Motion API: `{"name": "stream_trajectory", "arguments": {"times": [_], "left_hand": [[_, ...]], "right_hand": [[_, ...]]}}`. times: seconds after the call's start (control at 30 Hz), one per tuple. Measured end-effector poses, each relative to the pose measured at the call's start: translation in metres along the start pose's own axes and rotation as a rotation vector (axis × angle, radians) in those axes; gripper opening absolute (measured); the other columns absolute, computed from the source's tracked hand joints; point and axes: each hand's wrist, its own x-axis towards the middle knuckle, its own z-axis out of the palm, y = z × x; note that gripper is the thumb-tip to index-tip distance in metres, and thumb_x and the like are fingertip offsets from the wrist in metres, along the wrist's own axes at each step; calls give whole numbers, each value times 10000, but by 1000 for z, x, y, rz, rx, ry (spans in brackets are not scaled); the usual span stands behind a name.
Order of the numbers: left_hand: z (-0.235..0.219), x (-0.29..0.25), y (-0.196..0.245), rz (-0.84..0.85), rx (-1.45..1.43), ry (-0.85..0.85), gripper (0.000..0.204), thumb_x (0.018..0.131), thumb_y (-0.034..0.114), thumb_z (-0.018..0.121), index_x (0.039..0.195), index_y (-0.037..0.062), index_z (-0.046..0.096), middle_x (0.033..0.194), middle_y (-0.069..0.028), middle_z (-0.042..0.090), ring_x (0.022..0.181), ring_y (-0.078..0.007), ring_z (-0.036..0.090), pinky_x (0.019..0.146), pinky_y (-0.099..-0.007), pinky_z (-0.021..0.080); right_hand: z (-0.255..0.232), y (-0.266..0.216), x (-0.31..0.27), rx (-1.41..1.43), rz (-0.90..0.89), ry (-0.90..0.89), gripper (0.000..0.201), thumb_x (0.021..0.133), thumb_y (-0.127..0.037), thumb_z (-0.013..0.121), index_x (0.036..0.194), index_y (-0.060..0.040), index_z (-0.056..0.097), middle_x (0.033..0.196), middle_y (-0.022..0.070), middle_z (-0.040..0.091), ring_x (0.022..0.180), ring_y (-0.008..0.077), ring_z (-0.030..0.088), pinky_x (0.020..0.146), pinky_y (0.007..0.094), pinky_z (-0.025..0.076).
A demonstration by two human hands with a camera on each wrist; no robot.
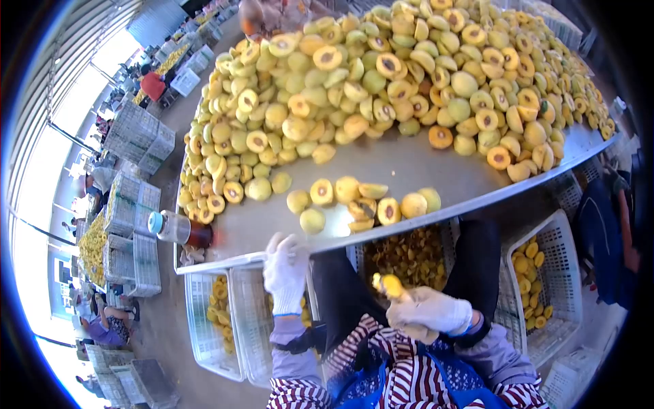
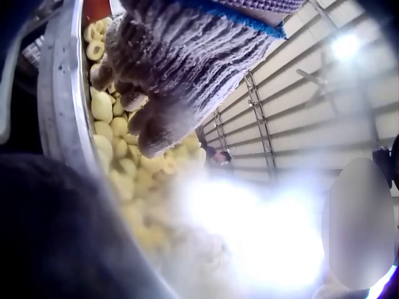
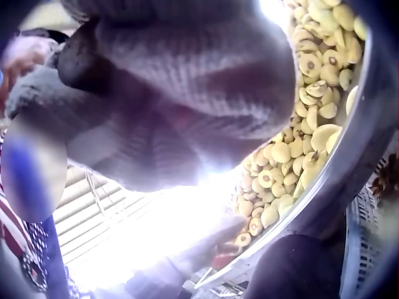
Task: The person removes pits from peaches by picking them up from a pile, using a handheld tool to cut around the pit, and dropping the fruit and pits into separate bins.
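"What does the head view show?"

"Halved yellow stone fruit [image 1: 327, 58] heaped on a metal counter [image 1: 409, 170]. The gloved right hand [image 1: 432, 311] grips a yellow fruit piece [image 1: 388, 285] off its near edge; the gloved left hand [image 1: 286, 269] touches that edge, apparently empty."

"Left wrist view?"

"Loosely bent fingers, slightly apart, near the fruit."

"Right wrist?"

"Curled fingers; their hold is hidden. Probably pitting is underway; next likely calls for a steady grip, then release into a crate [image 1: 564, 273]."
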Motion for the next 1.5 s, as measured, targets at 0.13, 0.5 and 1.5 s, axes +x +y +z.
{"name": "stream_trajectory", "arguments": {"times": [0.13,0.5,1.5], "left_hand": [[65,56,2,-34,247,-212,558,757,417,765,1234,175,607,1327,-125,568,1234,-359,525,987,-447,476],[60,47,19,-410,-1667,-599,585,925,389,677,1371,72,472,1219,-124,613,1059,-281,650,771,-457,609],[5,-67,159,-211,-1505,-504,478,1011,335,562,1346,10,459,1416,-177,498,1222,-316,574,958,-389,530]], "right_hand": [[3,1,3,-100,-19,117,249,936,-329,647,900,-85,610,604,-25,513,447,48,444,381,196,312],[-2,6,13,-349,-99,275,396,922,-425,622,1108,-85,544,652,41,580,506,162,555,494,288,449],[18,19,4,-380,-456,503,496,908,-374,670,1254,-35,564,922,162,708,846,267,706,754,350,549]]}}
